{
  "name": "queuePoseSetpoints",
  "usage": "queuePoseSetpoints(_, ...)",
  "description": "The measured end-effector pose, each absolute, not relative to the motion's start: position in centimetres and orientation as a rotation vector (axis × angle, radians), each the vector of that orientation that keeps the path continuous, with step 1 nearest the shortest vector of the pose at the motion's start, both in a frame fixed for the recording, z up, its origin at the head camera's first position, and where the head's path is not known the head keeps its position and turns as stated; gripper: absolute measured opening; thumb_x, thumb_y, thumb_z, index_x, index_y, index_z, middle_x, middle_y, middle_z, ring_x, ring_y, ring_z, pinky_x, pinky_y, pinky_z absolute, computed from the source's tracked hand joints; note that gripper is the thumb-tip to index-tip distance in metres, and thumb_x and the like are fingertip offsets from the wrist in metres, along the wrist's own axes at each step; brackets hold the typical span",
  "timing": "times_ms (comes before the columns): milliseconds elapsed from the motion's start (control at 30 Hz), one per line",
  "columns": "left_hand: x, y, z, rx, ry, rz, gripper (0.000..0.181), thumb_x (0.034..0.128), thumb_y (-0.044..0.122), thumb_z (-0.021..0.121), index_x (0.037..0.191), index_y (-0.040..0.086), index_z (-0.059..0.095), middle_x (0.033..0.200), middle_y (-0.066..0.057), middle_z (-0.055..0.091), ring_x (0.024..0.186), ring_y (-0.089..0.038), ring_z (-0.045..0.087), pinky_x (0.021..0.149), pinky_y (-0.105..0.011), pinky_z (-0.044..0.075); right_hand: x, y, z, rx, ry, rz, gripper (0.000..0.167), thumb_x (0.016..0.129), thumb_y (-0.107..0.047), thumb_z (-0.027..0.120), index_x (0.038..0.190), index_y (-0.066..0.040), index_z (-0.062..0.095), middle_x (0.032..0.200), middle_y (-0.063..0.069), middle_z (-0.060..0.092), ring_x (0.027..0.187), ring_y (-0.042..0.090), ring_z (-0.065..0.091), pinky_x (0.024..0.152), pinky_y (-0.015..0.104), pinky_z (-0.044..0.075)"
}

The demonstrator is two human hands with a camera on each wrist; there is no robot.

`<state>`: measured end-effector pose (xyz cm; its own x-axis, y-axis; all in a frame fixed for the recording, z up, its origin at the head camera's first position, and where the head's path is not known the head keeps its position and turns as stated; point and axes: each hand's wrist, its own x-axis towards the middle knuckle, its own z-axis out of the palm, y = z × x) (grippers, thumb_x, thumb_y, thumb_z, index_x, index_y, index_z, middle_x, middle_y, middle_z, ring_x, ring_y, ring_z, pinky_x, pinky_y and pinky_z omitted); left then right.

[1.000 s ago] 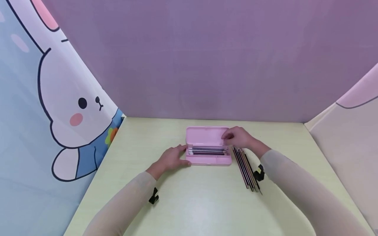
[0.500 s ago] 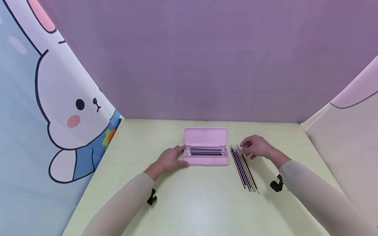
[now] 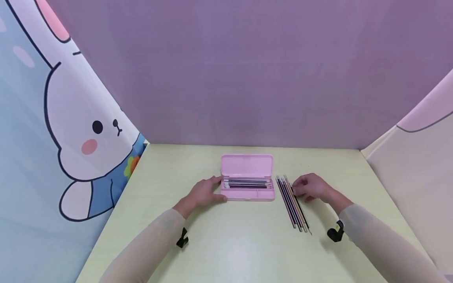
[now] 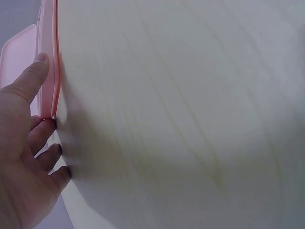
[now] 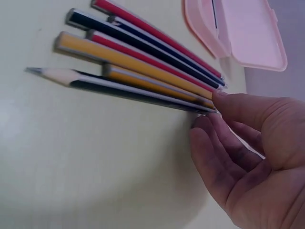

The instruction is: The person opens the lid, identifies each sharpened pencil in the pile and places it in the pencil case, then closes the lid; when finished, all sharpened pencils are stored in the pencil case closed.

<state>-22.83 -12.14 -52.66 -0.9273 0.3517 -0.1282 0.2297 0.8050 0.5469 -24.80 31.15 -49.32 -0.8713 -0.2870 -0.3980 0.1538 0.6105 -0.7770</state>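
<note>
A pink pencil case (image 3: 246, 165) lies with its lid raised, several pencils (image 3: 247, 184) lying in its long compartment. My left hand (image 3: 203, 192) holds the case's left end. In the left wrist view, the thumb (image 4: 35, 76) presses the front wall and the other fingers curl by the end. To the right of the case, several loose pencils (image 3: 291, 206) lie side by side on the table. My right hand (image 3: 313, 188) pinches the far end of the outermost one, a black-and-white pencil (image 5: 119, 93) whose sharpened tip points away from the hand.
A pale wooden table (image 3: 230, 243) carries everything. Behind it rises a purple backdrop (image 3: 247, 78), with a rabbit-print cloth (image 3: 81, 118) at the left and a pale cloth (image 3: 421, 177) at the right.
My right hand has moved right and toward me, from the case's lid to the loose pencils, and now pinches the black-and-white one. My left hand has stayed at the case.
</note>
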Motion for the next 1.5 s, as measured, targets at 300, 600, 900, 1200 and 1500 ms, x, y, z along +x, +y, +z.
queuePoseSetpoints(300,-22.7,-12.2,-52.5,0.462,2.77,0.8,0.092,0.0837,0.052,0.081,0.159,0.021,0.04,0.156,-0.009,0.051,0.139,-0.037,0.052,0.115,-0.053,0.044,-24.1,30.9,-49.8,-0.142,2.402,-1.182,0.036,0.088,-0.005,0.077,0.119,0.007,0.064,0.098,0.014,0.069,0.082,0.022,0.066,0.065,0.041,0.061)
queuePoseSetpoints(600,-22.9,-12.2,-52.7,0.455,2.765,0.797,0.093,0.0837,0.052,0.081,0.16,0.02,0.039,0.157,-0.011,0.05,0.142,-0.038,0.049,0.117,-0.054,0.042,-24.0,31.1,-49.8,-0.176,2.381,-1.221,0.04,0.086,0.0,0.076,0.121,0.012,0.062,0.1,0.02,0.069,0.08,0.022,0.067,0.068,0.042,0.062)
queuePoseSetpoints(900,-22.8,-12.2,-52.5,0.441,2.758,0.788,0.093,0.0838,0.052,0.081,0.16,0.021,0.038,0.157,-0.01,0.049,0.142,-0.038,0.049,0.116,-0.054,0.042,-24.0,30.8,-49.4,-0.047,2.534,-1.002,0.036,0.085,-0.009,0.078,0.114,0.008,0.066,0.091,0.013,0.072,0.07,0.023,0.069,0.061,0.04,0.063)
queuePoseSetpoints(1200,-22.6,-12.2,-52.4,0.443,2.765,0.796,0.091,0.0846,0.051,0.081,0.16,0.02,0.039,0.155,-0.009,0.052,0.14,-0.037,0.052,0.115,-0.053,0.043,-24.3,30.3,-49.7,-0.03,2.632,-0.943,0.018,0.085,-0.009,0.074,0.099,0.002,0.07,0.075,0.007,0.068,0.06,0.018,0.065,0.054,0.034,0.061)
queuePoseSetpoints(1500,-22.6,-12.2,-52.3,0.446,2.771,0.775,0.092,0.0837,0.052,0.081,0.16,0.02,0.039,0.156,-0.011,0.05,0.14,-0.039,0.051,0.116,-0.055,0.042,-24.7,30.4,-49.1,-0.081,2.682,-0.91,0.017,0.09,-0.013,0.07,0.102,0.0,0.072,0.078,0.006,0.068,0.059,0.015,0.061,0.055,0.032,0.058)
